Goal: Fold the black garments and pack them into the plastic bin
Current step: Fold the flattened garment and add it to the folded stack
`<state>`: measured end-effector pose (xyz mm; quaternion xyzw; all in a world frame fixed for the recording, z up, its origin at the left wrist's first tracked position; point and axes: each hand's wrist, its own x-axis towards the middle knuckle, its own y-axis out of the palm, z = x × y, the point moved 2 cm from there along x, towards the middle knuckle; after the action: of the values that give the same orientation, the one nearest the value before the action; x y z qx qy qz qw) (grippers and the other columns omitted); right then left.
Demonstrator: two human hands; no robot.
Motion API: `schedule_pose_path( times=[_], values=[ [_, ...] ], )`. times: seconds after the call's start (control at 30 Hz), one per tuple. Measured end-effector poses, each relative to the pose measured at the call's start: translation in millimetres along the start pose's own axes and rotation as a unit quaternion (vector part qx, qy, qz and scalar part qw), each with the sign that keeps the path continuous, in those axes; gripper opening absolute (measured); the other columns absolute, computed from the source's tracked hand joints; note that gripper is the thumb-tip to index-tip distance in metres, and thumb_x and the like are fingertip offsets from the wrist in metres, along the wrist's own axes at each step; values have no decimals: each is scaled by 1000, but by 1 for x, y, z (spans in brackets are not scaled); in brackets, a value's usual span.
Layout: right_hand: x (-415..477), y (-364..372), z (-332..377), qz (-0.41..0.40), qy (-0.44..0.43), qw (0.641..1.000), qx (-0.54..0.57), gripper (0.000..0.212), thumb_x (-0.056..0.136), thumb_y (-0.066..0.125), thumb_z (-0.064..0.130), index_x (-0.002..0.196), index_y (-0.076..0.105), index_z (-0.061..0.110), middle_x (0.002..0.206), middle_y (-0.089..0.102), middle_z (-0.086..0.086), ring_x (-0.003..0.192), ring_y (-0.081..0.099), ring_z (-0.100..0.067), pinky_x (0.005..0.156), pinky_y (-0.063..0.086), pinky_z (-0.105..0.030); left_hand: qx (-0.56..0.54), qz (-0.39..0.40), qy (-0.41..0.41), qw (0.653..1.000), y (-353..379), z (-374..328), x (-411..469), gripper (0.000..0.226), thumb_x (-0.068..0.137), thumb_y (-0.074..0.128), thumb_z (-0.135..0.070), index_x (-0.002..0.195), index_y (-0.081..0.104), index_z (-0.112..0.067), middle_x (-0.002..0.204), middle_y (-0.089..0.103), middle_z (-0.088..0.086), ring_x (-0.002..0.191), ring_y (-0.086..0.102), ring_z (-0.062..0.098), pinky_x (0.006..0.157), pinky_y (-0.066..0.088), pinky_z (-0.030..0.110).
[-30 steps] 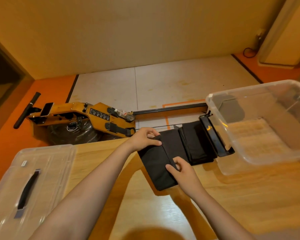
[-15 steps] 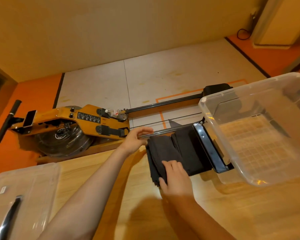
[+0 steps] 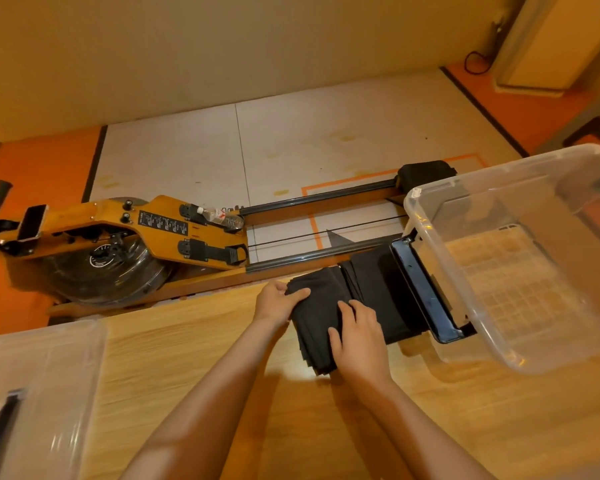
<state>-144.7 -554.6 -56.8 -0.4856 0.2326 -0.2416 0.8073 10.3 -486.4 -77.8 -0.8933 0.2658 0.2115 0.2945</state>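
Black garment (image 3: 321,317), clear bin (image 3: 520,271), light wood-grain table (image 3: 187,358), orange rowing machine (image 3: 118,230).

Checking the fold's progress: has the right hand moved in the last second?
Yes. The right hand has gone from the garment's near edge up onto the black garment, toward the folded stack beside the plastic bin.

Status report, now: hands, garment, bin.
Left hand grips folded black garment at its edge. Right hand presses flat on top. Plastic bin empty; second garment and black frame lie between.
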Motion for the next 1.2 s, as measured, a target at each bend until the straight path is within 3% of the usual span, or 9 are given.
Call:
schedule_pose_path(
  times=[0.07, 0.13, 0.3, 0.5, 0.67, 0.93, 1.0, 1.1, 1.2],
  values=[
    [10, 0, 3, -10, 18, 1000, -19, 52, 100, 42, 33, 147, 31, 13, 145, 40, -6, 132, 37, -22, 105, 33, -32, -9, 3, -17, 1000, 2, 1, 1, 31, 82, 75, -28, 79, 47, -16, 82, 58, 4, 82, 62, 26, 72, 54, 42],
    [22, 2, 8, 0, 28, 999, -43, 52, 101, 38, 33, 148, 27, 13, 141, 45, -6, 127, 41, -22, 102, 35, -33, -18, 0, -28, 999, 4, 4, 1, 36, 82, 75, -24, 72, 41, -17, 76, 56, 4, 74, 59, 23, 72, 52, 41],
    [47, -2, 14, 23, 67, 993, -91, 52, 99, 43, 27, 146, 25, 12, 135, 48, -8, 123, 47, -22, 92, 41, -31, -17, -14, 22, 1000, 4, -1, -11, 27, 87, 70, -14, 85, 43, -11, 77, 52, 1, 66, 50, 10, 47, 39, 11],
    [44, -12, 11, 17, 124, 992, -31, 47, 101, 41, 29, 142, 26, 14, 132, 48, -6, 107, 59, -22, 69, 43, -31, 26, 14, 112, 993, 3, -24, -5, 22, 89, 67, -14, 85, 46, -11, 67, 41, -5, 59, 40, 3, 48, 37, 7],
    [44, -14, 10, 41, 115, 992, -45, 57, 100, 44, 29, 148, 16, 15, 136, 47, -8, 111, 58, -24, 74, 47, -34, 58, 9, 84, 995, 11, -17, 7, 23, 91, 65, -23, 101, 46, -15, 77, 48, -4, 74, 51, 13, 50, 36, 13],
    [12, -10, 1, 74, 108, 991, -40, 65, 97, 49, 15, 149, 10, 18, 135, 43, -7, 119, 48, -21, 82, 48, -30, 11, -28, 85, 996, 11, -13, 5, 21, 90, 66, -17, 103, 50, -13, 78, 49, -5, 69, 48, 4, 48, 39, 5],
    [13, -12, 0, 56, 97, 993, -29, 61, 97, 47, 14, 148, 15, 18, 134, 43, -6, 120, 46, -20, 82, 47, -29, 11, -38, 89, 995, 12, -14, 5, 23, 90, 66, -20, 105, 50, -14, 84, 54, -1, 74, 52, 10, 55, 42, 10],
    [11, -13, 3, 40, 86, 994, -45, 53, 96, 49, 20, 145, 28, 13, 137, 40, -8, 124, 41, -22, 87, 46, -29, 15, -38, 73, 996, 13, -8, 7, 41, 91, 65, -28, 124, 47, -13, 116, 57, 7, 101, 57, 20, 83, 51, 31],
    [10, -7, 8, -33, 39, 996, -72, 53, 78, 73, 18, 126, 56, 3, 127, 54, -18, 117, 54, -35, 90, 50, -41, -8, -75, 63, 995, 12, -1, -3, 58, 91, 64, -33, 138, 37, -10, 134, 44, 9, 120, 48, 24, 101, 44, 40]
  ],
)
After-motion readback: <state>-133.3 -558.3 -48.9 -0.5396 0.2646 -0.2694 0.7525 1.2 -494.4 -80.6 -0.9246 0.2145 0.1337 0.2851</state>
